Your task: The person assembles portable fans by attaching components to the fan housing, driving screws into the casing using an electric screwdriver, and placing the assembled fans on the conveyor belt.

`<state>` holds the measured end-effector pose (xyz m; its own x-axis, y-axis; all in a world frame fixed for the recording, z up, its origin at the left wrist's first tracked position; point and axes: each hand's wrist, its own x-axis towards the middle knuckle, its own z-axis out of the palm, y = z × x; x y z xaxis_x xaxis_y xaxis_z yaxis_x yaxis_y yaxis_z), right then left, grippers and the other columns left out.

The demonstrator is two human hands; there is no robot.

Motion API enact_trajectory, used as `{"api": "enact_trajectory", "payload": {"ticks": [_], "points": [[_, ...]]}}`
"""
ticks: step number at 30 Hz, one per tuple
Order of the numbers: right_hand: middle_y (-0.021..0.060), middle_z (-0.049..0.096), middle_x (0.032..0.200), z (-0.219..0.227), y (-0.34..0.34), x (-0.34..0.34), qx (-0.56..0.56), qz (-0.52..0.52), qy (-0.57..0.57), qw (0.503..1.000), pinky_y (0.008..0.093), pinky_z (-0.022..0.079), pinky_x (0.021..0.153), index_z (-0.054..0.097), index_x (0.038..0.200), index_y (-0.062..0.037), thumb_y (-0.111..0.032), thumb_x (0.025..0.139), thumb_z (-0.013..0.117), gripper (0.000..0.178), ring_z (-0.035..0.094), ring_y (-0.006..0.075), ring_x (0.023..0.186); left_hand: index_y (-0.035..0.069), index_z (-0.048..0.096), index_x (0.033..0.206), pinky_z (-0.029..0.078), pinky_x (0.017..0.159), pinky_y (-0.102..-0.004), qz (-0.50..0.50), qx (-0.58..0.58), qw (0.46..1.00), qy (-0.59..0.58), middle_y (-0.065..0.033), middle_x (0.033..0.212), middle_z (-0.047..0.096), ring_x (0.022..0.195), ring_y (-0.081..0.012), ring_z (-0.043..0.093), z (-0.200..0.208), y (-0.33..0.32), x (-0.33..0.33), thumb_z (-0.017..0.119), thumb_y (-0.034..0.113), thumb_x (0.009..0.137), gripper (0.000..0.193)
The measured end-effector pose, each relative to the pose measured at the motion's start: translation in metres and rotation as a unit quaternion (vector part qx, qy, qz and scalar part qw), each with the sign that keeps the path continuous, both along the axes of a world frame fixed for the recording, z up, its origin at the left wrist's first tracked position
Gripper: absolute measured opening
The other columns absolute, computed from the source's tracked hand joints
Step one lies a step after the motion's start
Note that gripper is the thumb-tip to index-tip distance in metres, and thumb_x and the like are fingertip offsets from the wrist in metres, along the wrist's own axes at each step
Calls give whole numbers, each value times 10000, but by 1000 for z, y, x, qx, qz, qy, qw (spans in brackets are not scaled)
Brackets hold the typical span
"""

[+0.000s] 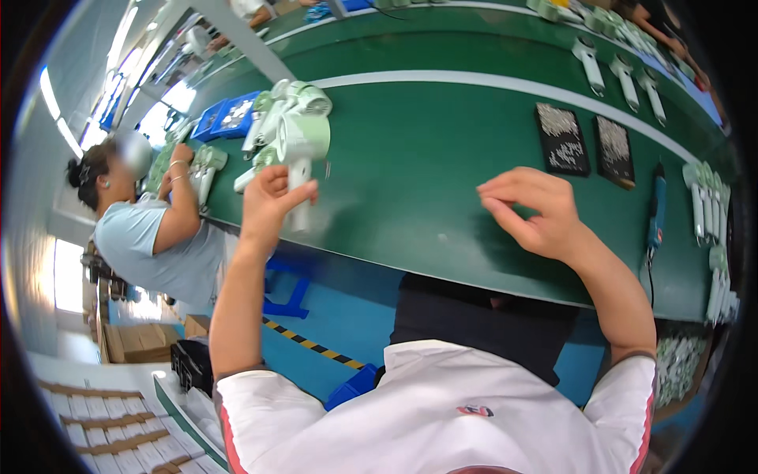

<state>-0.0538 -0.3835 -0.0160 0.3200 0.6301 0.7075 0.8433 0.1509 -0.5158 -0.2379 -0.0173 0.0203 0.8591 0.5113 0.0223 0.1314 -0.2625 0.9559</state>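
My left hand (272,197) grips the white handle of a handheld fan (302,138) with a round pale green head. The fan stands upright over the left part of the green worktable (410,158). Behind it lies a heap of similar fans (304,96), partly hidden by the one I hold. My right hand (537,209) hovers above the table on the right, thumb and fingers drawn into a pinch. Anything between its fingertips is too small to make out. Beyond it lie two black trays, one (562,138) nearer the middle and one (614,150) farther right, with small metallic pieces.
A blue electric screwdriver (657,209) with a cable lies at the right. More fan parts (708,201) line the right edge, and three fans (624,79) lie beyond the pale strip. Blue bins (229,117) stand at left, near a seated co-worker (170,229).
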Motion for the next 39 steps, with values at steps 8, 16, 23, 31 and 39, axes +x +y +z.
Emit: {"api": "enact_trajectory", "payload": {"ticks": [8,16,23,31,39], "points": [[115,761,989,-21,6,-13,-93,30,471,877,293,607,723,697,1250,58,-180,1008,698,339,723,145,828,-99,614,1164,618,729,-307,-60,-250,959,-123,-138,990,718,822,-172,721,-33,-173,130,876,22,802,462],[102,753,950,-16,-12,18,-60,-11,479,876,286,615,745,707,1226,66,-126,973,739,319,713,121,816,-107,594,1144,600,717,-299,-24,-254,955,-150,-141,964,710,827,-176,718,-38,-225,173,878,68,815,468],[113,731,848,-6,-26,22,-90,-201,115,969,297,576,640,731,1118,47,-124,831,830,349,707,185,699,-111,578,1324,601,857,-393,-276,-200,937,-72,-198,1103,729,1005,-249,723,-31,-168,193,802,51,878,524],[107,655,751,-9,-20,12,-30,-252,-103,962,352,515,542,713,1067,30,-65,732,838,370,633,251,604,-115,519,1379,505,1084,-604,-377,-340,844,-174,-324,1286,650,1216,-466,643,-59,-163,184,747,-21,890,547],[104,702,778,-12,-19,8,-14,-177,53,983,317,554,564,741,1112,32,-59,767,847,373,675,184,643,-129,575,1311,587,979,-464,-423,-301,849,-100,-289,1224,684,1153,-366,690,-63,-165,177,797,142,884,553]]}}
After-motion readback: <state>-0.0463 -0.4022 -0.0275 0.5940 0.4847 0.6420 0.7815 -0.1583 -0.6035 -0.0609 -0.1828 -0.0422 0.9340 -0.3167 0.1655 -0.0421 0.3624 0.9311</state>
